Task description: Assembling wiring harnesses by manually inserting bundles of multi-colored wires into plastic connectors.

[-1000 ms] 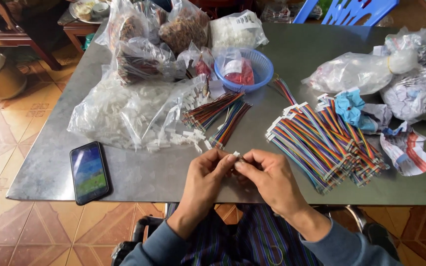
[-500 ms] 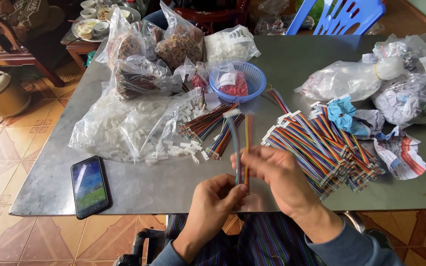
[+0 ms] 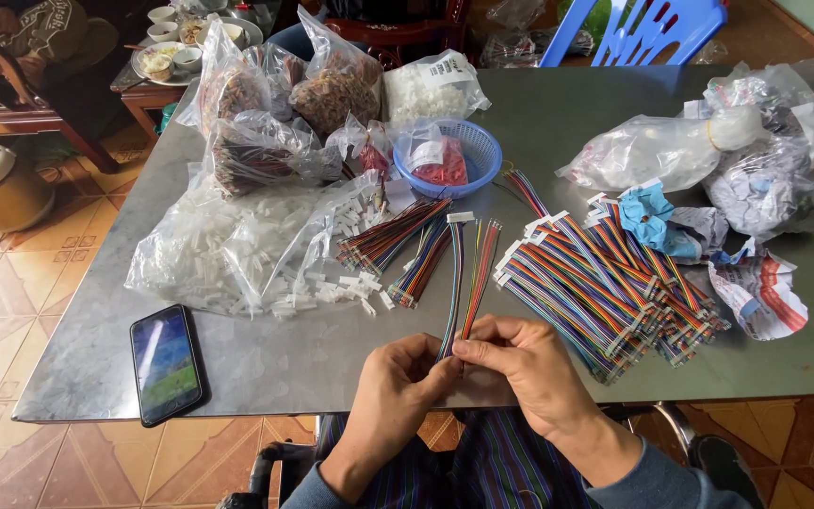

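Pinching striped ribbon wires (image 3: 468,273) between both hands (image 3: 463,363).

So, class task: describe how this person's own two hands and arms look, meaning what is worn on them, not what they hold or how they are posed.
Both hands are bare: no gloves, and no rings or watch that I can make out. The left hand leads into a bare forearm, with grey-blue fabric only near the elbow at the frame's bottom edge. The right hand has a bare wrist, then a grey-blue long sleeve covering the forearm.
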